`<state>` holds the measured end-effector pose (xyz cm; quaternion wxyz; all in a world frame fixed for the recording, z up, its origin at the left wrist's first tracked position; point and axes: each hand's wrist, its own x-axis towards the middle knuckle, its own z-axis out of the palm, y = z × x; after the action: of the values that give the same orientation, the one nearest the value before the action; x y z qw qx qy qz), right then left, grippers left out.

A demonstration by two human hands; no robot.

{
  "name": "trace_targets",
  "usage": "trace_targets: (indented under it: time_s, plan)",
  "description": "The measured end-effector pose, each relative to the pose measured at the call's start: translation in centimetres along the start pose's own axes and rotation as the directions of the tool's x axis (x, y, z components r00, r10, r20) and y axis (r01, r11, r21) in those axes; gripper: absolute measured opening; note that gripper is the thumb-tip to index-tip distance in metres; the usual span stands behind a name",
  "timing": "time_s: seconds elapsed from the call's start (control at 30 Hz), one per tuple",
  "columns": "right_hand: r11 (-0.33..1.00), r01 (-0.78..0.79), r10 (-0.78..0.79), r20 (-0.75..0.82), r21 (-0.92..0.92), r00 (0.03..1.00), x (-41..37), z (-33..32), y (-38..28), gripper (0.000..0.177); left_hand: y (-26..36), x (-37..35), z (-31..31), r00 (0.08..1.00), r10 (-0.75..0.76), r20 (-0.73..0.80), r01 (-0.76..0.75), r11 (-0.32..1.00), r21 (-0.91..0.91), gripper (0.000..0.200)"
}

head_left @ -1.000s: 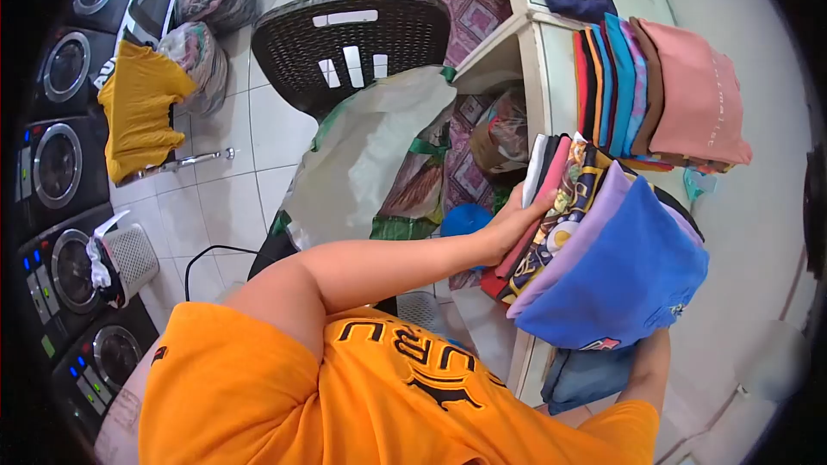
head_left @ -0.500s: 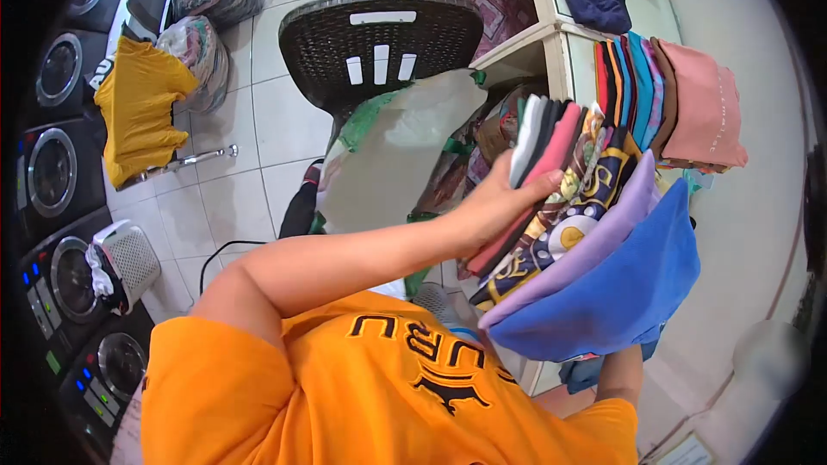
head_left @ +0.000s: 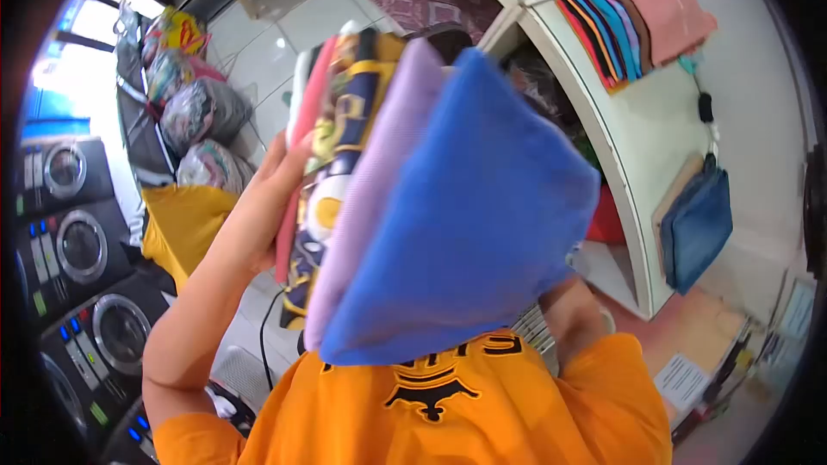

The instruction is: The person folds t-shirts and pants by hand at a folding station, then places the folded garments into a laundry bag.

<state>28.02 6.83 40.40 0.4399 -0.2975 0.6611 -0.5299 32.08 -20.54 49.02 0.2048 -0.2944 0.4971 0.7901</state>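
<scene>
A stack of folded clothes is held on edge in front of my chest. On its near side lies a blue folded garment (head_left: 465, 215), then a lilac one (head_left: 379, 194), a dark patterned one with gold (head_left: 349, 129), a pink one (head_left: 314, 90) and a white one. My left hand (head_left: 289, 176) grips the stack's left side, thumb over the patterned cloth and fingers around the far side. My right hand reaches in behind the blue garment's lower right corner; only the wrist and forearm show, and its fingers are hidden.
To the right, a white shelf unit (head_left: 586, 95) carries a row of folded clothes (head_left: 603, 30), a pink folded garment (head_left: 659, 9) and folded jeans (head_left: 699, 228). Dark front-loading machines (head_left: 86, 245) line the left. Stuffed plastic bags (head_left: 202, 112) and a yellow cloth (head_left: 185, 228) are nearby.
The stack has swung left, away from the row of clothes on the shelf, still in my left hand. My view has turned, the black chair has left it, and folded jeans now show.
</scene>
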Motion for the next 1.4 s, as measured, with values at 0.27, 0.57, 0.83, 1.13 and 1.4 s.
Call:
trace_targets:
  time_s: [0.27, 0.57, 0.83, 1.13, 1.4]
  plan:
    - [0.998, -0.026, 0.038, -0.215, 0.058, 0.976, -0.1, 2.9, 2.1, 0.063, -5.2, 5.3, -0.3, 0.979, -0.058, 0.197, 0.062, 0.998, -0.019, 0.057]
    - [0.999, -0.004, -0.012, -0.413, -0.036, 0.911, -4.7, 1.8, 1.9, 0.062, -12.5, 10.5, 7.4, 0.938, 0.050, 0.343, -0.090, 0.991, 0.102, 0.074]
    - [0.983, -0.043, -0.084, -0.653, -0.177, 0.753, -11.7, 0.0, 2.8, 0.062, -15.1, 9.3, 11.7, 0.959, 0.116, 0.259, -0.177, 0.959, 0.224, 0.073]
    - [0.895, -0.112, -0.032, -0.314, -0.432, 0.949, -14.1, 0.5, 1.5, 0.061, -16.5, 6.4, 13.0, 0.952, 0.123, 0.280, -0.207, 0.934, 0.292, 0.080]
    - [0.942, -0.175, 0.026, -0.456, -0.287, 0.890, -15.2, 2.5, 4.6, 0.060, -26.5, 10.5, 9.7, 0.947, 0.128, 0.295, -0.139, 0.990, 0.017, 0.063]
